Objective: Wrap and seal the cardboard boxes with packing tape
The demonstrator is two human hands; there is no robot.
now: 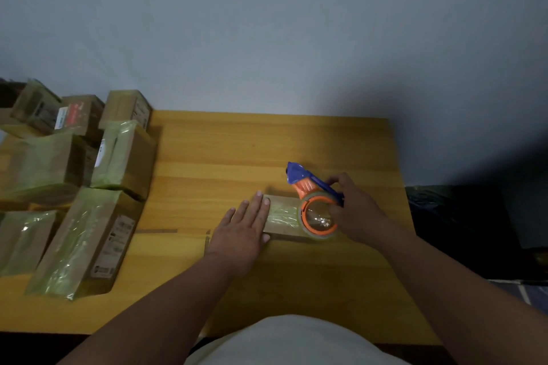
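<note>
While left hand (241, 229) hides the box's (283, 216) near end, right hand (354, 210) grips dispenser (311, 195).

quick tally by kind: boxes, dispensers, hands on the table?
Box being taped: 1
Taped boxes stacked at left: at least 7, pile partly cut off by the frame edge
Tape dispenser: 1
Hands: 2, left hand, right hand
Total: at least 11

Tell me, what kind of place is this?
Probably a small parcel-packing spot in a plain room. Taped cardboard boxes are piled on a wooden table, and the right hand holds a tape dispenser over a small box under the left hand.
</note>
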